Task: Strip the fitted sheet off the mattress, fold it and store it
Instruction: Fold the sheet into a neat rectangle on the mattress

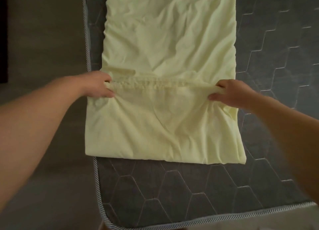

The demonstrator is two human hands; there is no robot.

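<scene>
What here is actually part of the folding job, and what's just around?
Part of the job: sheet, mattress, left hand, right hand, both hands gripping the sheet's gathered edge.
Just around: floor beside the mattress.

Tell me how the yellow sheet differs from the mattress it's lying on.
The sheet is pale yellow; the mattress is dark grey. The sheet is plain and wrinkled, while the mattress is smooth with a stitched hexagon pattern. The sheet is folded into a strip narrower than the mattress, which shows bare to its right and at the near end. Both run lengthwise away from the camera.
</scene>
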